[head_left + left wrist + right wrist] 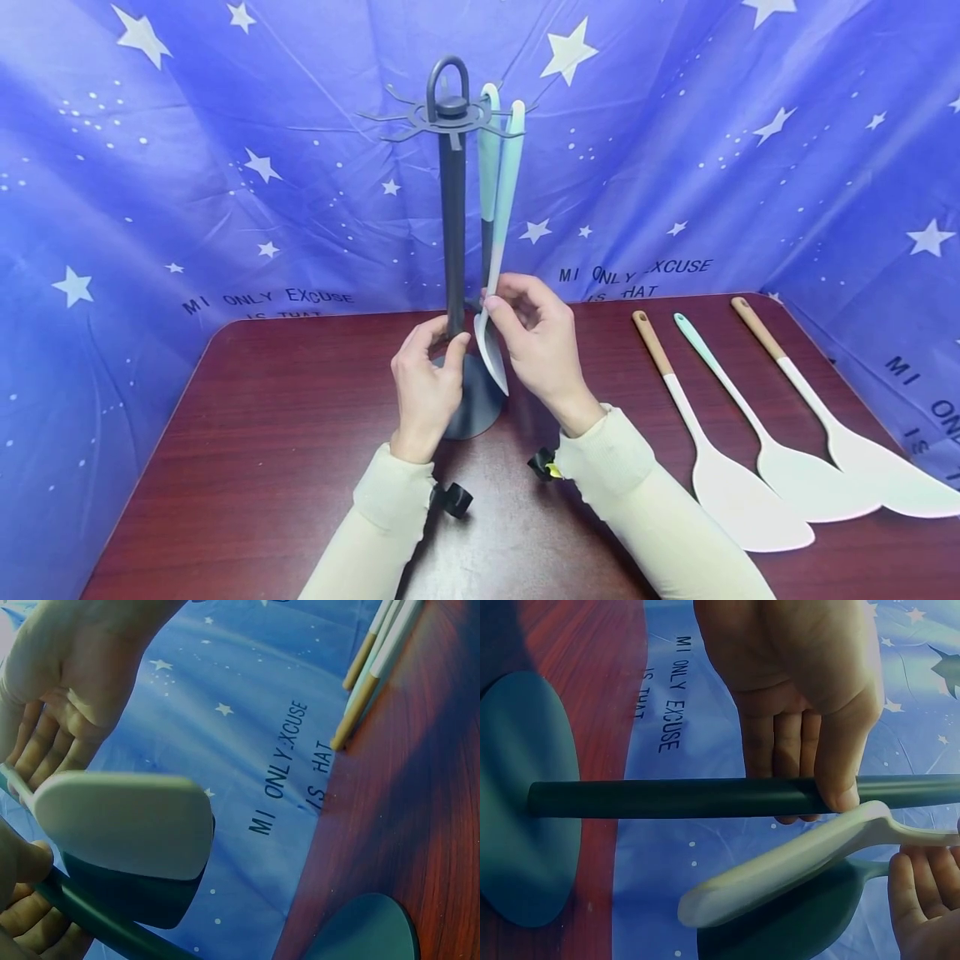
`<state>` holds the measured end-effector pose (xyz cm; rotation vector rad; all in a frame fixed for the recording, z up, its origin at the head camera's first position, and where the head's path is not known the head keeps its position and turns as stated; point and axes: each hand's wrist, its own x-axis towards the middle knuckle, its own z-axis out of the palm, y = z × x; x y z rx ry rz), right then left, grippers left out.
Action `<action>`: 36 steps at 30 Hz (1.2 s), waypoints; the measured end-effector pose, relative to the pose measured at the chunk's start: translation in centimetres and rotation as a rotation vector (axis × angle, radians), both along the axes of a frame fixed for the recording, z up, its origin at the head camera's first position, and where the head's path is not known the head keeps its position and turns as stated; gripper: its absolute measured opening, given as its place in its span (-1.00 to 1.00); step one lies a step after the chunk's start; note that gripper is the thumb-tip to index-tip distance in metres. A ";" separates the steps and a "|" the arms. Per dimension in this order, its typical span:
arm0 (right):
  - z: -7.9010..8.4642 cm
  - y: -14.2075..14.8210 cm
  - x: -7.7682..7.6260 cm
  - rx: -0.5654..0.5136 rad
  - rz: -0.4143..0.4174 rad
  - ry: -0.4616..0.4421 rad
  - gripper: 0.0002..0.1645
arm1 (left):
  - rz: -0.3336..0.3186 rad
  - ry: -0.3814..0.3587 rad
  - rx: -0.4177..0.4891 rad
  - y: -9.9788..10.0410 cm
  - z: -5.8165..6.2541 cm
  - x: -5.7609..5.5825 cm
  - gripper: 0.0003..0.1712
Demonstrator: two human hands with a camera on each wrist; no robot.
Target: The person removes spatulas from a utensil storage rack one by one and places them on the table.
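Note:
A dark grey utensil rack [453, 225] stands upright on a round base, with hooks around its top. My left hand [426, 387] holds the lower part of its pole, thumb on one side and fingers behind. My right hand [543, 346] pinches the lower shaft of a spatula [508, 183] with a mint handle and pale head. That spatula's top end is at a right-hand hook; whether the hook passes through its hole cannot be made out. Behind it hangs a second mint-handled utensil [488, 171] with a dark shaft; its broad dark head [139, 896] shows in the left wrist view.
On the right of the dark red table [225, 450] lie a wood-handled white turner [738, 500], a mint-handled turner [806, 483] and another wood-handled turner [885, 467]. A blue star-printed curtain [315, 208] surrounds the table's back and sides.

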<state>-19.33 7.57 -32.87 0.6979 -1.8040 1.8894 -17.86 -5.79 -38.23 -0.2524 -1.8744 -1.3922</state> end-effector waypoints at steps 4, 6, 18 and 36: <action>0.1 -0.1 0.0 -0.009 0.013 0.001 -0.78 | -0.010 0.007 0.009 0.0 0.1 0.0 -0.80; 0.1 -0.1 0.0 -0.011 0.019 0.003 -0.79 | -0.009 0.006 0.006 0.0 0.0 0.0 -0.80; 0.2 -0.3 0.3 -0.045 0.035 0.016 -0.83 | -0.002 -0.006 -0.006 0.0 0.0 -0.1 -0.80; 0.5 -0.6 0.8 -0.125 0.030 0.018 -0.82 | 0.006 -0.002 -0.015 -0.1 0.0 0.0 -0.81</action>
